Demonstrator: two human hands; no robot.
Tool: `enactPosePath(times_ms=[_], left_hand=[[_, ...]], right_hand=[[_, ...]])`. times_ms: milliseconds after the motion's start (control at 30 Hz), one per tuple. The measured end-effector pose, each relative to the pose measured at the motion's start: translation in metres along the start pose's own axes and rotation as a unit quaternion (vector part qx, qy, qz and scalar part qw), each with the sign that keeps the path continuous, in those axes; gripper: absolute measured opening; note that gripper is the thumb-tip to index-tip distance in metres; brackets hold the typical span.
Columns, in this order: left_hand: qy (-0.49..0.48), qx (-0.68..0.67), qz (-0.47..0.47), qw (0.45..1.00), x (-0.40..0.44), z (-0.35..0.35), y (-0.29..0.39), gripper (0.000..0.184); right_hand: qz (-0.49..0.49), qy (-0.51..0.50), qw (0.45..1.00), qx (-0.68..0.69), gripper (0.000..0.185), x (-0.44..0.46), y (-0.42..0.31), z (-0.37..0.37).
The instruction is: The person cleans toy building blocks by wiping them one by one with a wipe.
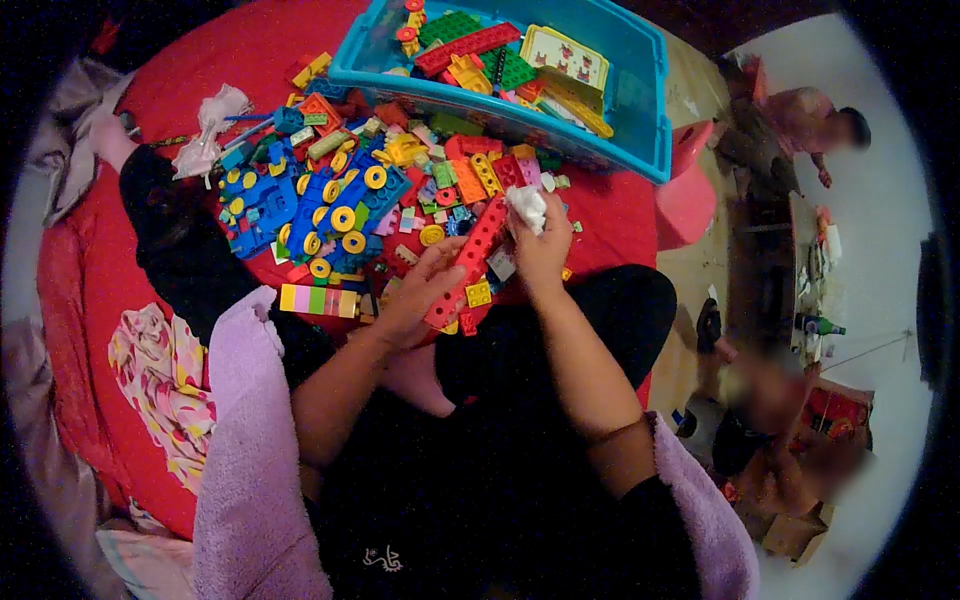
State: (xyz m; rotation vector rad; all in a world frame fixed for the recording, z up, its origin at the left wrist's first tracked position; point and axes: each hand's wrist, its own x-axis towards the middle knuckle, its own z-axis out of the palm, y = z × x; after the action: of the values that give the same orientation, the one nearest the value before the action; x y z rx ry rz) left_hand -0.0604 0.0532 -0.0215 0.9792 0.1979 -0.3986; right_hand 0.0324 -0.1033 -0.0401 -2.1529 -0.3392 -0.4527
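My left hand (408,303) is closed on the lower part of a long red toy brick (482,240) with a row of round marks along it. The brick slants up and to the right. In my right hand (543,248) is a crumpled white wipe (527,208), pinched beside the upper end of the brick. Whether the wipe touches the brick, I cannot tell. Small yellow bricks (479,293) lie just under the red one. Beyond both hands spreads a heap of colourful toy bricks (400,150), with blue wheeled pieces (318,210) having yellow wheels.
A blue plastic bin (640,110) with more bricks stands at the back on the red sheet (165,90). A striped row of blocks (318,300) lies left of my left hand. Patterned cloth (165,385) is further left. Beside the bin is a pink chair (685,195); people are at the right.
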Motion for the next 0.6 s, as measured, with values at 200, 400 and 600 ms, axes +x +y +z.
enactPosePath(times_ms=[200, 400, 600], left_hand=[[-0.038, -0.135, -0.056, 0.988, 0.001, 0.006, 0.001, 0.047], [-0.085, -0.197, -0.025, 0.976, 0.005, -0.004, -0.005, 0.048], [0.054, 0.132, -0.046, 0.989, -0.003, 0.012, 0.008, 0.056]], right_hand=[[0.243, 0.066, 0.933, 0.256, 0.030, -0.004, 0.012, 0.007], [-0.043, 0.001, 0.998, 0.040, 0.030, -0.003, -0.028, -0.011], [-0.063, 0.002, 0.996, 0.068, 0.032, -0.007, -0.019, -0.006]])
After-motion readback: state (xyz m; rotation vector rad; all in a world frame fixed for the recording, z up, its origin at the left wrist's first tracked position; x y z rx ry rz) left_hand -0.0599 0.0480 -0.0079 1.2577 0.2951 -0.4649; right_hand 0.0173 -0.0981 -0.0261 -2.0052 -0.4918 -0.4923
